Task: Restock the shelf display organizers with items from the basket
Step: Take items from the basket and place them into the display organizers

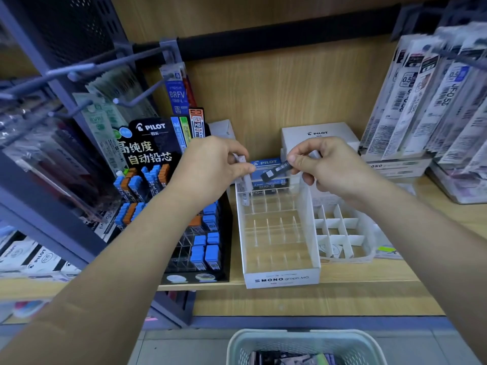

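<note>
The fingertips (293,160) of my right hand (334,169) are pinching a slim black lead case (275,172) by one end, holding it tilted above the back rows of the white MONO organizer (282,279). My left hand (210,167), fingers curled, is gripping a pale case (241,158) at the organizer's back-left corner. The basket (303,335) is sitting below the organizer's front. I am judging that the tilted case risks catching on a thin clear divider (266,203), or slipping from so light a pinch into the wrong cell.

Clear packets of pen refills (432,101) are hanging from grey metal hooks (87,66); a white PILOT cardboard box (319,135) is sitting against the wooden back panel (276,88).
</note>
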